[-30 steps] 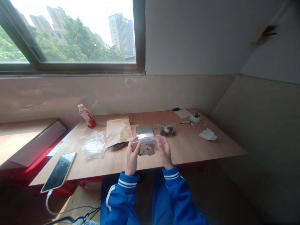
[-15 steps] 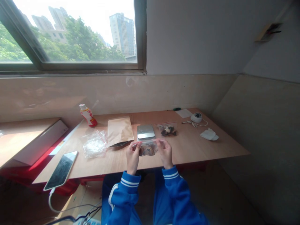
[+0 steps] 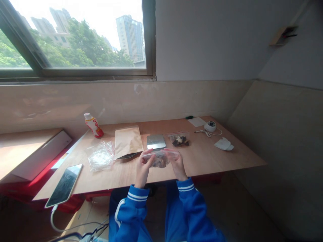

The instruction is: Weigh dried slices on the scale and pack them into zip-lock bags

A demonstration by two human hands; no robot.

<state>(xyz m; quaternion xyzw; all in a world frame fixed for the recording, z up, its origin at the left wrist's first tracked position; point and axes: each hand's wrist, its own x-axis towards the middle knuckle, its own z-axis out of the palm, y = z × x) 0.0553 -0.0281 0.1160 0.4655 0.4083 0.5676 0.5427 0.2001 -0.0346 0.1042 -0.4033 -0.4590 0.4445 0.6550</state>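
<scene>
My left hand (image 3: 143,167) and my right hand (image 3: 177,164) both pinch the top edge of a clear zip bag (image 3: 160,160), holding it just above the wooden table. Dark brown chunks sit in its lower corner, partly hidden behind my fingers. Directly ahead of my hands lies a small digital scale (image 3: 156,142) with a metal top. A second clear bag of dark and pale pieces (image 3: 179,139) rests to its right. On its left is a kraft paper pouch (image 3: 128,141).
Crumpled clear plastic bags (image 3: 100,156) lie left of the pouch, near a smartphone (image 3: 64,185) with a charging cable. A red-and-white bottle (image 3: 93,125) stands at the back. Far right are a white corded device (image 3: 210,126) and a crumpled white item (image 3: 223,144).
My hands have drawn closer together and the bag's top edge now lies flatter and more level between them. My view has shifted only slightly.
</scene>
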